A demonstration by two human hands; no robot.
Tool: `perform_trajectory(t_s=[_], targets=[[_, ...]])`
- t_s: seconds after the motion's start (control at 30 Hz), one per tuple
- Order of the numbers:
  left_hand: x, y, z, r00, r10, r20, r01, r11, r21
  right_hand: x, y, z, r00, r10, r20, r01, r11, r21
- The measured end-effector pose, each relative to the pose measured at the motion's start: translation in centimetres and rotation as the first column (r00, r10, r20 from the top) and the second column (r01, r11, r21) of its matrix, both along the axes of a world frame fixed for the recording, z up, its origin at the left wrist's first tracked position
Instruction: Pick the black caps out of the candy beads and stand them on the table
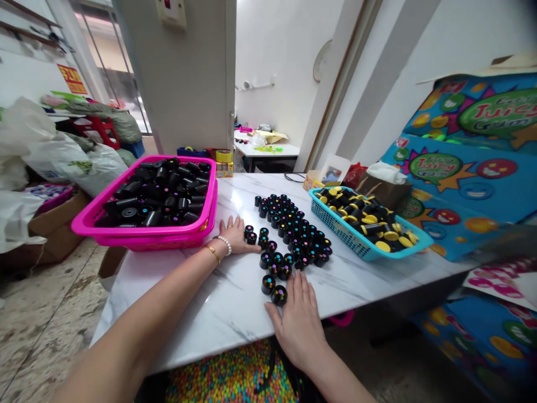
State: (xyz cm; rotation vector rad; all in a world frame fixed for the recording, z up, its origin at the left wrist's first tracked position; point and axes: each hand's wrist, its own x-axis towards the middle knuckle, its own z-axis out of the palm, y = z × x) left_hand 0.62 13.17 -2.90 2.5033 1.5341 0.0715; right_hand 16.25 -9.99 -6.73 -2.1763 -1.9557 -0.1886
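Many small black cylinders stand upright in a cluster on the white marbled table. Coloured dots show at their tops. Flat on the table, my left hand has its fingers spread, its thumb pointing at the cylinders on the cluster's left side. It wears a ring, a bead bracelet and a gold bangle. My right hand rests at the near end of the cluster, fingers stretched out, thumb and forefinger on either side of the nearest black cylinder. Neither hand grips anything.
A pink basket heaped with black cylinders stands left; a turquoise basket of yellow-capped black cylinders stands right. Below the table edge lie many coloured small balls. Blue gum cartons are stacked at right. Yellow tape sits behind.
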Motion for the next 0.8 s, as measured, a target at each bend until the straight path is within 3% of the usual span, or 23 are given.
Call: perform_trajectory(t_s=[0.17,0.3,0.43,0.53,0.8], targets=[[0.4,-0.1,0.1,0.999,0.033,0.036,-0.034,0.999,0.026,0.1,-0.1,-0.2,1.0,0.001,0.003,-0.001,1.0,0.024],[0.3,-3.0,-0.4,0.995,0.081,0.053,-0.084,0.995,0.06,-0.1,-0.1,0.4,1.0,-0.004,0.004,0.004,0.999,-0.032],[1.2,-5.0,-0.9,0.998,0.056,0.031,-0.059,0.993,0.106,-0.1,-0.1,0.6,1.0,-0.001,-0.001,0.001,0.999,-0.045],[2.4,-4.4,-0.8,0.998,0.05,0.023,-0.053,0.992,0.113,0.0,-0.1,0.1,1.0,0.008,-0.009,-0.008,1.0,0.0],[4.8,-0.3,-0.9,0.997,0.066,0.035,-0.07,0.991,0.115,0.3,-0.1,-1.5,0.999,0.04,0.012,-0.042,0.988,0.146]])
